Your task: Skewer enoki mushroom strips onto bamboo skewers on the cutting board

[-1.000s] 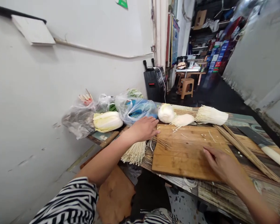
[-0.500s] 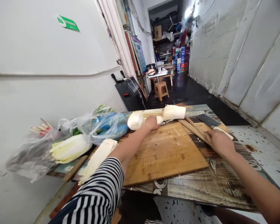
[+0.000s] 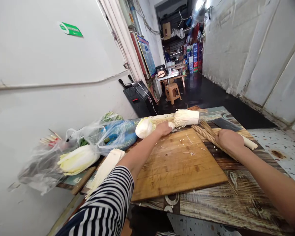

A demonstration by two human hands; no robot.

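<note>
My left hand (image 3: 164,128) reaches across the cutting board (image 3: 179,167) to its far edge, its fingers closed at a pale vegetable piece (image 3: 171,125); the fingertips are partly hidden. Beside it lies a cut Chinese cabbage half (image 3: 144,127), and on the other side a bunch of enoki mushrooms (image 3: 186,118). Right of the board, my right hand (image 3: 228,141) is closed around thin bamboo skewers (image 3: 204,132), which fan out past its fingers. A cleaver (image 3: 226,124) lies just beyond that hand, its pale handle (image 3: 249,142) partly covered by it.
Left of the board are white flat strips (image 3: 108,165), another Chinese cabbage (image 3: 78,159) and plastic bags (image 3: 119,132) of vegetables. Small white scraps dot the board. The patterned table (image 3: 211,200) borders a wall on the left. A black wheeled speaker (image 3: 140,96) stands behind.
The camera view has shifted slightly. My right hand has closed further around the skewers, which now spread into two groups. My left hand stays at the board's far edge.
</note>
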